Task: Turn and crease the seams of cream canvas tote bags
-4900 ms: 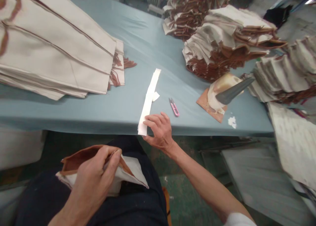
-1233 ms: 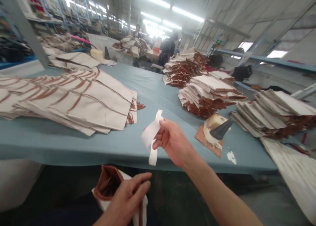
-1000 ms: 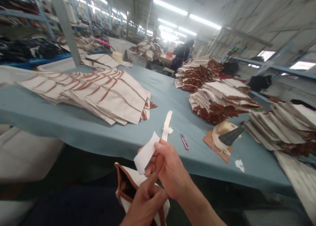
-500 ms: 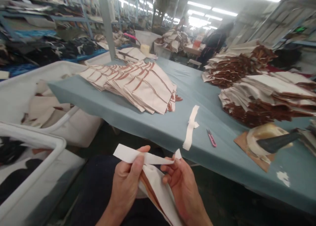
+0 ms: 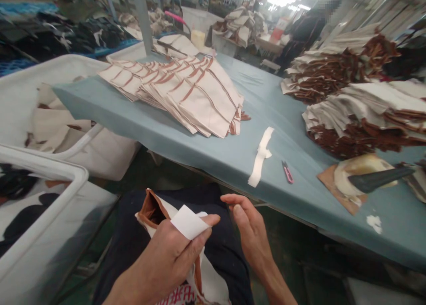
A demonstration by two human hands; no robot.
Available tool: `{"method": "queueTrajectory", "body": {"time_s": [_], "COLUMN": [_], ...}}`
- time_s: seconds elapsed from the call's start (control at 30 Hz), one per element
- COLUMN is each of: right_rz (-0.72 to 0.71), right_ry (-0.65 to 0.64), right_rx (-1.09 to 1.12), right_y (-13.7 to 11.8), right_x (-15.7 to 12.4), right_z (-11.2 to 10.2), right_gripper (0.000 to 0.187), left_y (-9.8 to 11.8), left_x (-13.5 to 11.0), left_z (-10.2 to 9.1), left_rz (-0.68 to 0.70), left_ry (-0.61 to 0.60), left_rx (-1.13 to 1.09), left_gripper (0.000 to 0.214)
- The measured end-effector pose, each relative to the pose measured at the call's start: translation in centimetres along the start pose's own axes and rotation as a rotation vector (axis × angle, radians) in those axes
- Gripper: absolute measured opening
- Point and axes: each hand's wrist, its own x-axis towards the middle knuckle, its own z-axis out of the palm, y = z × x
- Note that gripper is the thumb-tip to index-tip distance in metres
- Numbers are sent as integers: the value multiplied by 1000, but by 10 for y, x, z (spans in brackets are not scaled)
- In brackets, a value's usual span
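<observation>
While the left hand (image 5: 168,248) pinches a white strip (image 5: 189,222) over a pouch (image 5: 212,276), lower centre, the empty, half-open right hand (image 5: 252,230) should guide it uncreased.

i hold the fabric piece (image 5: 213,276) in my left hand (image 5: 166,254). it is cream outside, with brown lining and brown edging. its mouth stands open near the far left corner of the dark cloth (image 5: 229,251) on my lap, and its other end lies slanting toward me; the middle is hidden by my hand. the white strip (image 5: 188,222), plain and slightly curved, lies across my fingers, one end gripped near the fingertips.
</observation>
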Motion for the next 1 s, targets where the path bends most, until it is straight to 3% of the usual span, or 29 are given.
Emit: {"method": "queueTrajectory", "body": {"time_s": [0.1,0.17,0.23,0.43,0.5,0.57,0.63,0.7,0.77,0.87,1.0], "right_rz": [-228,-297,-295,-111,-118,-245,-469,-680,-800,-849,-689], "right_ry": [-228,-317,-336,-357,-335,-271,-224,-225,-247,-316,-421], "right_rx": [-33,-16,3,11,-6,-30,-90,-193,-298,-349,-271], "right_y": [-39,-55,-60,-51,-48,-44,-38,-30,-22,-12,0], "right_x": [1,-1,-3,-11,-12,-10,-6,-2,0,3,4], "right_z": [8,19,28,40,41,41,37,30,21,10,16], "right_gripper": [14,3,9,17,16,14,16,20,23,23,22], "left_y": [10,14,16,12,12,12,12,11,11,12,21], "left_x": [6,9,10,0,-5,-11,-17,-23,-27,-33,-43], "left_z": [1,3,4,8,10,12,13,13,12,13,18], "left_rz": [-3,-9,-33,-111,-120,-144,-174,-224,-293,-410,-656], "left_ry": [-88,-108,-110,-57,-21,20,54,90,122,134,244], "left_rx": [-21,-52,-72,-109,-111,-103,-93,-98,-128,-194,-291], "left_gripper": [41,44,46,42,39,27,16,12,11,9,11]}}
